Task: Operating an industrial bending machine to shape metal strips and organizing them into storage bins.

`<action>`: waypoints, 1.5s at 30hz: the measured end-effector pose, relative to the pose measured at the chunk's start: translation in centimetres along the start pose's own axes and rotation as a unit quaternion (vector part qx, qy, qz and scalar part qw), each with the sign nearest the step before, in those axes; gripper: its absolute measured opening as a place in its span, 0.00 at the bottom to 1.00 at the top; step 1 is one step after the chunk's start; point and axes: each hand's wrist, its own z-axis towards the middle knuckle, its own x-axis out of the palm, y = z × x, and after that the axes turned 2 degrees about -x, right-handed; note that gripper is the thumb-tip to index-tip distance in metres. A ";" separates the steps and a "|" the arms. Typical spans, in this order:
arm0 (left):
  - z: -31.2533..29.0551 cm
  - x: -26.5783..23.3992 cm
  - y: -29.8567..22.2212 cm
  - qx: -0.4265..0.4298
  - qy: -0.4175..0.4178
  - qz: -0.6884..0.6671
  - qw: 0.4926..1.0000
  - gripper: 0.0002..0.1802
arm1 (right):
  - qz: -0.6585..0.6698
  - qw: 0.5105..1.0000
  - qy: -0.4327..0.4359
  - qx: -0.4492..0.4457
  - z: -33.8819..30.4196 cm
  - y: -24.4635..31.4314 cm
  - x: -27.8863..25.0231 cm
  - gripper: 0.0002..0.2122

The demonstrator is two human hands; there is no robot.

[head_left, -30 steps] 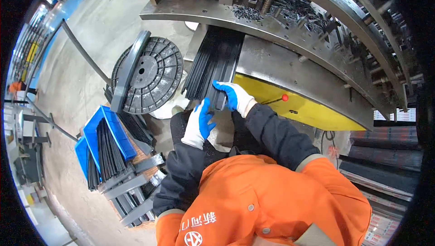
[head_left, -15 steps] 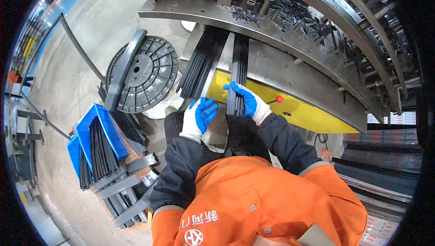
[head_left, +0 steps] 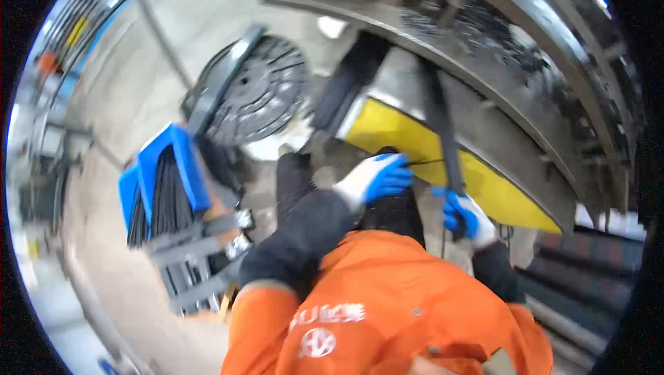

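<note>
Across the yellow panel (head_left: 394, 126), a narrow bundle of dark strips (head_left: 448, 150) slants down from the edge of the press (head_left: 484, 91) to the right hand (head_left: 469, 217). That hand is closed around the bundle's lower end, its blue fingers bent about the strips. The left hand (head_left: 380, 178) is above the right leg (head_left: 393, 212), well apart from the bundle, with its fingers stretched out together toward the right. A thin rod (head_left: 425, 162) shows between the left fingertips and the strips; blur hides whether it touches either. Both hands wear white gloves with blue on the fingers.

To the left of the yellow panel, a wider pile (head_left: 353, 78) of dark strips juts out from under the press. Farther left, a grey bar (head_left: 221, 88) lies across a round black reel (head_left: 277, 91). Below that, blue bins (head_left: 190, 174) stand tilted, with thin black strips (head_left: 169, 199) in them. Grey lengths (head_left: 190, 257) lie crossed just beside the bins. Dark stacked goods (head_left: 588, 264) are at the far right, too blurred to make out.
</note>
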 end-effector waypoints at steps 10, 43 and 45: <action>3.0 11.2 4.0 0.141 -0.002 0.005 0.990 0.14 | -0.498 0.827 -0.260 -0.035 -10.4 -2.4 -0.2 0.13; -9.1 -1.3 -3.6 -0.066 -0.149 0.199 0.966 0.13 | -0.100 0.983 -0.043 -0.147 15.5 -1.7 6.6 0.13; -8.8 -2.6 -3.1 -0.047 -0.150 0.199 0.967 0.12 | -0.118 0.978 -0.049 -0.165 15.6 -1.9 6.6 0.14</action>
